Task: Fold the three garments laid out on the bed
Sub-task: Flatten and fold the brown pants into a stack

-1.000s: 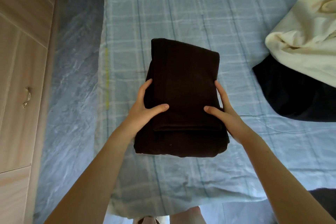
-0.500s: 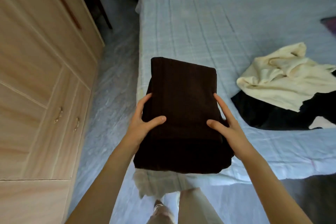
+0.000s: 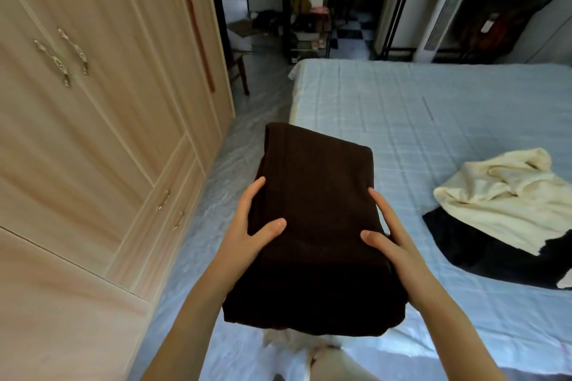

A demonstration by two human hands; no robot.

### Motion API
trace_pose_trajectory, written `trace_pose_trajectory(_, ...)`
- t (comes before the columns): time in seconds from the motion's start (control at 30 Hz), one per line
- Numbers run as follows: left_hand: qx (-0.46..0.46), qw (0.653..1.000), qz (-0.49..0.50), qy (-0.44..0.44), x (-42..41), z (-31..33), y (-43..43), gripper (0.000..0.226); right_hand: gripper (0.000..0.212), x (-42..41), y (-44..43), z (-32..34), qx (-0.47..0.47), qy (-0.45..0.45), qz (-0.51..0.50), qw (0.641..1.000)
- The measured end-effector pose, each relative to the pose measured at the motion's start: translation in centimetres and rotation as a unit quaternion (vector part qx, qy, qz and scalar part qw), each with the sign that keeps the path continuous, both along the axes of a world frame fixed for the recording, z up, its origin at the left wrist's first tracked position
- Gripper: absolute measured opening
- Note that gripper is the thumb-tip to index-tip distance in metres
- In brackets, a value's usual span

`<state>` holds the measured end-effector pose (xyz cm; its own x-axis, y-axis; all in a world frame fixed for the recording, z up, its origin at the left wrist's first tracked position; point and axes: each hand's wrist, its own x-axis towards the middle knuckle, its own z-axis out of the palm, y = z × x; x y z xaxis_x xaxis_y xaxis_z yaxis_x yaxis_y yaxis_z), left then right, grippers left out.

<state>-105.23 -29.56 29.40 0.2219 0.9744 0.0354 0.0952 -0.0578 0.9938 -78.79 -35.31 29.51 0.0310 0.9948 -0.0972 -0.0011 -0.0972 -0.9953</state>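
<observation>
Bedroom seen from the bedside. A tall light-wood wardrobe with panelled doors fills the left side. To its right stands a wide bed covered by a pale blue checked sheet. A strip of blue-grey floor runs between the two.

The folded dark brown knitted garment forms a thick rectangular bundle. It is held up in front of the person, over the near left corner of the bed, with its long axis pointing away from them. Whether its underside touches the sheet cannot be told.

A crumpled cream fleecy garment lies unfolded on the right part of the bed. It rests partly on top of a spread black garment, and both lie well apart from the brown bundle.

The two hands are apart, one on each long side of the bundle. The left hand grips the left edge, thumb laid across the top and fingers running along the side. The right hand mirrors it on the right edge.

Beyond the foot of the bed stand a white tower appliance and a dark shoe rack. Small metal handles are fixed to the wardrobe doors.
</observation>
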Motion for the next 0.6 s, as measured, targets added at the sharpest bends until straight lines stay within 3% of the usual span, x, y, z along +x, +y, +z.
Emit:
trace_pose_trajectory(0.2,-0.025,0.999,-0.019,0.017,0.6,-1.1,2.8,0.075,0.071,1.1,3.1,-1.3,-0.015,0.009,0.003,1.000)
trace_pose_trajectory(0.37,-0.039,0.994,-0.066,0.073,3.6,-2.0,7.5,0.052,0.070,3.8,7.3,-2.9,-0.045,0.026,-0.012,0.999)
trace_pose_trajectory(0.6,-0.069,0.993,-0.060,0.072,5.8,-2.9,13.2,0.053,0.077,5.9,12.4,-3.0,-0.076,0.019,-0.028,0.997)
